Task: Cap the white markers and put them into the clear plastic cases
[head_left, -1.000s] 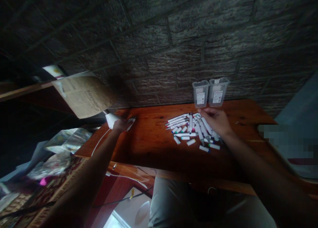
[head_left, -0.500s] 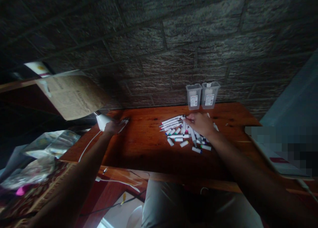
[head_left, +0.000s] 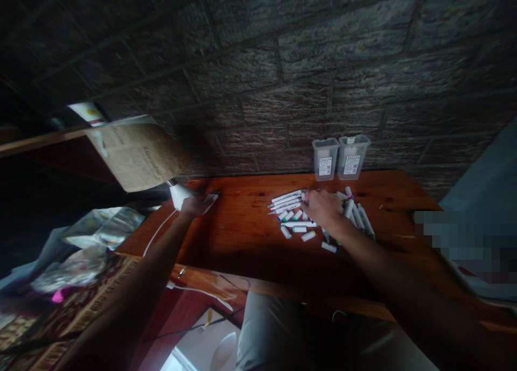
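My left hand (head_left: pixel 197 203) rests on the left of the table beside the white lamp base. Its fingers close along a slim white marker (head_left: pixel 210 204); the dim light blurs the grip. Over the pile of white markers, my right hand (head_left: pixel 323 205) has its fingers curled down around a marker whose body is mostly hidden by the hand. Left of the right hand, several markers (head_left: pixel 286 200) lie side by side. Nearer me are short marker caps (head_left: pixel 308 236) with coloured ends. More markers (head_left: pixel 358 218) lie slanted just right of my right wrist.
Two clear plastic containers (head_left: pixel 325 160) with labels stand against the dark brick wall (head_left: pixel 250 102). A lamp with a printed paper shade (head_left: pixel 137 154) rises at the left, its white cable (head_left: pixel 158 232) crossing the wooden table (head_left: pixel 238 242). Plastic bags (head_left: pixel 100 231) lie left of the table.
My right hand has moved over the left part of the pile, uncovering slanted markers at the right. The view has shifted slightly left; my left hand stays beside the lamp base.
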{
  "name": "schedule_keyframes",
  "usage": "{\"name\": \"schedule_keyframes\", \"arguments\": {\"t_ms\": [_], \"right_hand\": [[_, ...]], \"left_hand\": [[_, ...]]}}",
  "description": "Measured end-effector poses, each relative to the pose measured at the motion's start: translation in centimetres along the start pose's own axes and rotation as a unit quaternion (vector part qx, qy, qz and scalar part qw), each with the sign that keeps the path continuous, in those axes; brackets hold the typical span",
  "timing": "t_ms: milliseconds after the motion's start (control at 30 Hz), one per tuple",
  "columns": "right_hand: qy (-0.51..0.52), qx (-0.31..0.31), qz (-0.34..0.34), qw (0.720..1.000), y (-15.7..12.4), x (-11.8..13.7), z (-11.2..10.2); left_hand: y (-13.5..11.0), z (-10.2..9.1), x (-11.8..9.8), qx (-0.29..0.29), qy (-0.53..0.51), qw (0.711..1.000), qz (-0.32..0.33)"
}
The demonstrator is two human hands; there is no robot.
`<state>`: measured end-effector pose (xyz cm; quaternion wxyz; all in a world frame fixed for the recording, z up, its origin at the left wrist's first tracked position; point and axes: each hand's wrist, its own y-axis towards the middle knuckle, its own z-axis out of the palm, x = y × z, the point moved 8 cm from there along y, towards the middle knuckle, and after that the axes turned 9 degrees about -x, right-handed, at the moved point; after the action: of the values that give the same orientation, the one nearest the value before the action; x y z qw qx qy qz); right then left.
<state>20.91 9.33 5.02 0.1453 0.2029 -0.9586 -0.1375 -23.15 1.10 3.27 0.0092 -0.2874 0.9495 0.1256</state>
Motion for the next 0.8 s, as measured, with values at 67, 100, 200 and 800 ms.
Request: {"name": "schedule_keyframes", "arguments": {"t_ms": [67, 100, 200, 800], "right_hand": [[0.029, -0.003, 0.004, 1.0, 0.1, -0.3, 0.2], [0.054, -0.009, 0.009, 0.998, 0.2, -0.7, 0.2], [0.19, -0.052, 0.036, 0.98, 0.5, -2.3, -0.1], [0.58, -0.054, 0.183, 0.792, 0.7, -6.5, 1.1]], "left_hand": [[-0.2, 0.1, 0.1, 0.013, 0.014, 1.0, -0.015], [-0.3, 0.1, 0.2, 0.019, 0.019, 0.999, -0.021], [-0.4, 0.0, 0.3, 0.018, 0.021, 0.999, -0.024], [0.2, 0.6, -0.1, 0.034, 0.024, 0.999, -0.023]]}}
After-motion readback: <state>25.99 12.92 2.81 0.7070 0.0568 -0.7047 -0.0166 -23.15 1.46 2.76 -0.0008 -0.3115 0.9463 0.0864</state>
